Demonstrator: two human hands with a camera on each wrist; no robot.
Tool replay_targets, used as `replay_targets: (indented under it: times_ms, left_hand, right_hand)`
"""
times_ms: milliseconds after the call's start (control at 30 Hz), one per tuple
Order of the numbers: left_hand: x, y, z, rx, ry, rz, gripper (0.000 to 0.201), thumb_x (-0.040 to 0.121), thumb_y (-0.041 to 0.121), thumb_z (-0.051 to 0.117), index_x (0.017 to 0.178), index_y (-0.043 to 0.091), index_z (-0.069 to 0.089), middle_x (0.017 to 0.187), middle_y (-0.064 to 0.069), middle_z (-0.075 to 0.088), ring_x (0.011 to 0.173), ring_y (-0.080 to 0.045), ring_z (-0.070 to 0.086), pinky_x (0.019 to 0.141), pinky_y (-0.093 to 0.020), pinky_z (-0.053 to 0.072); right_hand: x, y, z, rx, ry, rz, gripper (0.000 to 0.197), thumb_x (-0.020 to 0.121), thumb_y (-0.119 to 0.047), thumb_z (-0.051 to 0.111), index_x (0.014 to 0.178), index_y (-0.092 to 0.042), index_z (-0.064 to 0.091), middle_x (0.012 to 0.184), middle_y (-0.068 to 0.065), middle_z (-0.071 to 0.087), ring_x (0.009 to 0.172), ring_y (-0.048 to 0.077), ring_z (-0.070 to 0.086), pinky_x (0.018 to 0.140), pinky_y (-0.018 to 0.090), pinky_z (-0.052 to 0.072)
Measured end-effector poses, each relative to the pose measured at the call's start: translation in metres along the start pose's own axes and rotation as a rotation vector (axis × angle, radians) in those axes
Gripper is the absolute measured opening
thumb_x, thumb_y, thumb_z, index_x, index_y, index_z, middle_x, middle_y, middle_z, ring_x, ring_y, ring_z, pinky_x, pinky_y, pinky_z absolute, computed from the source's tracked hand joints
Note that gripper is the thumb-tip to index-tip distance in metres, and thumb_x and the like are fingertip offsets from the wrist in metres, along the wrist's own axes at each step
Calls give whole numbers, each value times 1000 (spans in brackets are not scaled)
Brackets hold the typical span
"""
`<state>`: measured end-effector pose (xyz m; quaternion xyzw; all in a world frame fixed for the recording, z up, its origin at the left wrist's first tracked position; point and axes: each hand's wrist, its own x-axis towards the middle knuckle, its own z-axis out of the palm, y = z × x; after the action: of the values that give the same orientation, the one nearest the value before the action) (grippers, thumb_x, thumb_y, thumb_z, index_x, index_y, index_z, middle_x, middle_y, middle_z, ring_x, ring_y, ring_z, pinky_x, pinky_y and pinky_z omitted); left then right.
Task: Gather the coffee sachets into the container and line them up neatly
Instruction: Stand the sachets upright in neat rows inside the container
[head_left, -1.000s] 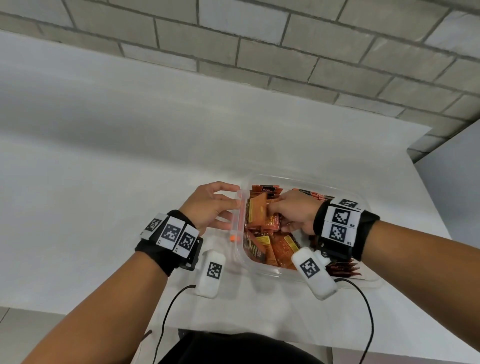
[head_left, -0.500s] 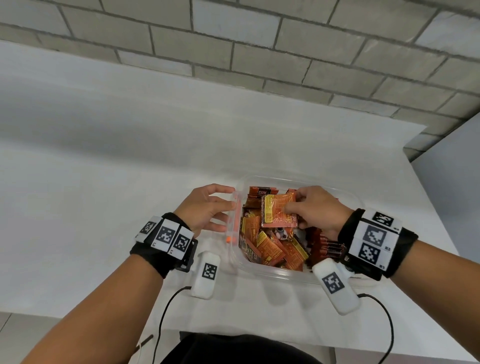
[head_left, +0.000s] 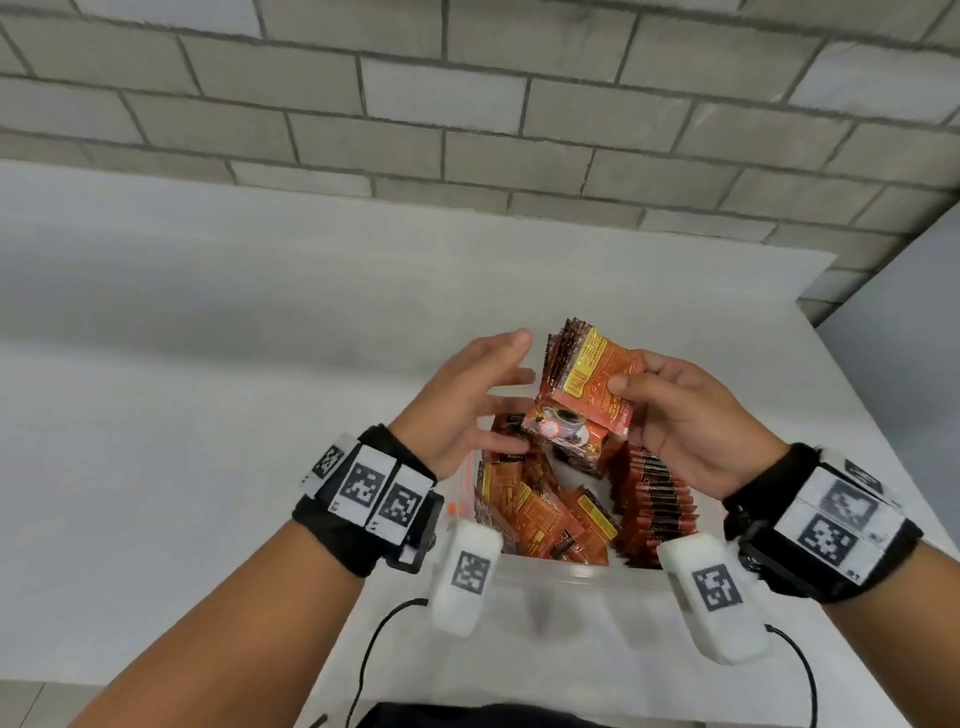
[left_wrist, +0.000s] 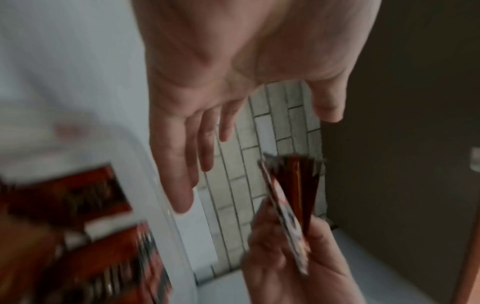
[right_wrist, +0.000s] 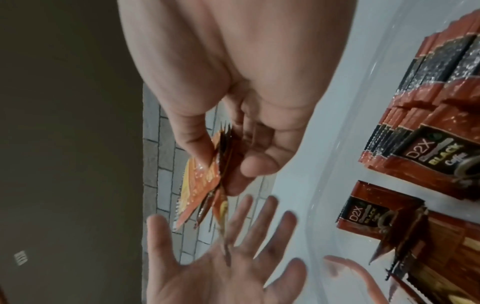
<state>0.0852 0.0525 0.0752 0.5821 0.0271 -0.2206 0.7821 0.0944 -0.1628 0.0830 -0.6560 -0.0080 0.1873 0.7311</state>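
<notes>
Head view, frame centre: right hand (head_left: 691, 415) pinches fanned orange foil coffee sachets (head_left: 587, 384) above clear plastic container (head_left: 576, 571); left hand (head_left: 467, 400) spread, empty, beside.

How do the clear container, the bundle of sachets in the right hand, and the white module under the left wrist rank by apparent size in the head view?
1. clear container, largest, though partly hidden by the hands.
2. bundle of sachets, held by the right hand.
3. white module: looks about as big as the bundle but sits nearer the camera, so that ranking is unsure.

A white table (head_left: 208, 415) stands against a grey brick wall (head_left: 467, 104) (pale mortar lines), evenly lit
</notes>
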Motion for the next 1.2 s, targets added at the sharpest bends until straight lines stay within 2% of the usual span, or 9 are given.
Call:
replay_targets:
  times_ms: [100, 267, 367, 433, 567, 700, 833, 1000, 1200]
  left_hand:
    - [7, -7, 16, -224, -288, -153, 80, 43, 65, 83, 111, 25, 67, 109, -10, 70, 103, -34, 65, 74, -56, 55]
    - [14, -20, 37, -289, -316, -245, 29, 77, 25, 70, 100, 8, 72, 99, -22, 69, 93, -41, 66, 82, -59, 51]
    - [20, -26, 41, -317, -242, -245, 39, 78, 15, 60, 115, 1, 60, 102, -23, 67, 91, -41, 67, 76, -55, 56]
    - [22, -28, 42, -303, -243, -231, 39, 78, 12, 58, 116, 1, 58, 99, -23, 68, 87, -38, 69, 73, -51, 58]
    - [25, -34, 43, -235, -289, -179, 30, 84, -1, 57, 113, 6, 61, 101, -19, 68, 91, -34, 68, 77, -47, 56]
    - [31, -36, 42, -219, -285, -136, 30, 84, 0, 61, 113, 8, 61, 100, -15, 68, 92, -31, 67, 77, -45, 57]
    - [35, -31, 39, -312, -204, -167, 33, 83, 20, 63, 114, 11, 63, 109, -19, 67, 94, -34, 66, 80, -52, 53]
    - [38, -30, 32, -418, -92, -169, 40, 77, 18, 58, 116, 12, 64, 117, -19, 65, 102, -35, 62, 78, -52, 52]
    - [37, -34, 29, -322, -35, -158, 15, 90, 6, 51, 101, 1, 60, 83, -18, 71, 69, -28, 69, 60, -39, 58]
  right_hand:
    - [-5, -1, 4, 15, -33, -20, 51, 61, -32, 83, 102, -8, 65, 101, 13, 70, 89, 26, 64, 80, 38, 53]
    - [-16, -3, 13, -307, 42, -42, 19, 87, -9, 61, 107, -9, 62, 93, 2, 71, 82, 13, 67, 73, 23, 55]
    - [-21, -6, 7, -814, 183, -140, 30, 86, -26, 67, 113, -26, 55, 105, -11, 57, 78, -11, 54, 65, 6, 45]
    - [-24, -6, 0, -941, 229, -245, 52, 81, -31, 70, 126, -37, 44, 107, -15, 44, 83, -12, 44, 68, 4, 36]
    - [-26, -1, -7, -949, 180, -513, 43, 81, -23, 73, 120, -30, 57, 100, -17, 47, 87, -9, 46, 72, 4, 36]
    - [-20, 7, -10, -918, 247, -555, 35, 80, -22, 73, 114, -26, 65, 96, -11, 51, 75, 3, 51, 68, 10, 42]
    - [-16, 10, -11, -853, 314, -461, 46, 83, -21, 70, 126, -30, 55, 104, -9, 49, 73, 6, 54, 67, 10, 44]
    - [-17, 12, -22, -830, 335, -260, 47, 91, -19, 61, 135, -28, 47, 99, -9, 63, 81, 5, 59, 69, 6, 44]
    - [-24, 8, -21, -165, 327, -92, 27, 98, -4, 40, 98, -18, 63, 84, 0, 67, 77, 14, 62, 70, 28, 49]
